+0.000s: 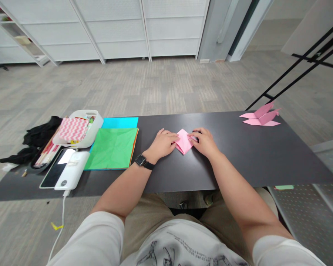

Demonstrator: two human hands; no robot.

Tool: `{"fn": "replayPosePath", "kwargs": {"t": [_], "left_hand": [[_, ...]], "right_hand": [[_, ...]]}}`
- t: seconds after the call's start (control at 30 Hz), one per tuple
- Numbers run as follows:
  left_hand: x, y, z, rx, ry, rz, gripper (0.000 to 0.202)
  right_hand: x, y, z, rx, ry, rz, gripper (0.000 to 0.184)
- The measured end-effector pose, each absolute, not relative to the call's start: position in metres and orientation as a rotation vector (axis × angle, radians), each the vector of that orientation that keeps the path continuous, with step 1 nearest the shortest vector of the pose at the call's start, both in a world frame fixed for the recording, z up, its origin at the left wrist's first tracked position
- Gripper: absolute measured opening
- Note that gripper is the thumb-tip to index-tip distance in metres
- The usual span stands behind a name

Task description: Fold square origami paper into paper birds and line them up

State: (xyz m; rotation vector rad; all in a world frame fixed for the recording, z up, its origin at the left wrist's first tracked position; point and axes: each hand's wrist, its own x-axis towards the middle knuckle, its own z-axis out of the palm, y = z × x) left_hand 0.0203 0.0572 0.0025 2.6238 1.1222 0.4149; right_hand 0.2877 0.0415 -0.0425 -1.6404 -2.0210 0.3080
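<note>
A small diamond of folded pink origami paper (184,142) lies on the dark table between my hands, one corner toward me. My left hand (164,142), with a black watch on its wrist, rests at the paper's left side, its fingertips on that edge. At the right side, my right hand (204,141) has thumb and fingers curled together on the paper's edge. Creases show on the paper's top face. Parts of its left and right corners are hidden under my fingers.
Two pink folded paper birds (262,115) stand at the far right. Green paper sheets (113,147) over blue lie on the left. Beyond them are a white basket (96,131), a power bank (72,170), a phone (53,173) and black cloth (40,133). A white cable hangs off the front edge.
</note>
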Motion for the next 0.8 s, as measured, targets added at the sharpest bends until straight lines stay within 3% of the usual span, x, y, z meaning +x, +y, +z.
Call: {"fn": "replayPosePath", "kwargs": {"t": [0.23, 0.47, 0.8], "left_hand": [[0.022, 0.062, 0.003, 2.628, 1.101, 0.463, 0.029], [0.023, 0.063, 0.006, 2.526, 1.134, 0.635, 0.032], [0.025, 0.059, 0.007, 2.452, 1.125, 0.649, 0.029]], "right_hand": [[0.286, 0.041, -0.038, -1.612, -2.007, 0.331, 0.027], [0.287, 0.039, -0.021, -1.496, -2.01, 0.479, 0.055], [0.286, 0.038, -0.025, -1.53, -2.133, 0.372, 0.021]]}}
